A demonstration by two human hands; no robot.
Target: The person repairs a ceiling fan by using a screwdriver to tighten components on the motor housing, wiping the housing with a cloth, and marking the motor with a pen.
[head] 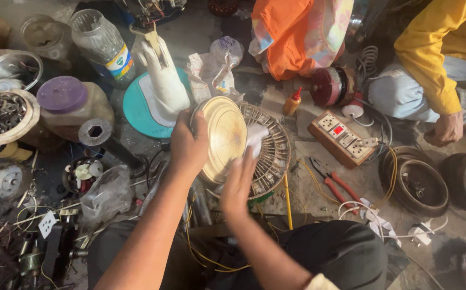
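Wiping step: left hand (188, 146) grips round cream fan motor cover (223, 138) by its rim; right hand (238, 180) closed on white cloth (256, 137), rubbing cover face. Next needs rotating cover.

It was a floor repair workshop: pliers (334, 181), a socket board (341, 137), motor parts beyond the fingers

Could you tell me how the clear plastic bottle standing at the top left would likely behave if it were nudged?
The plastic bottle looks tall, narrow and mostly empty, so it would probably tip easily. Being round, it might then roll toward the purple-lidded jar. It seems light and thin-walled, likely denting under a firm squeeze.
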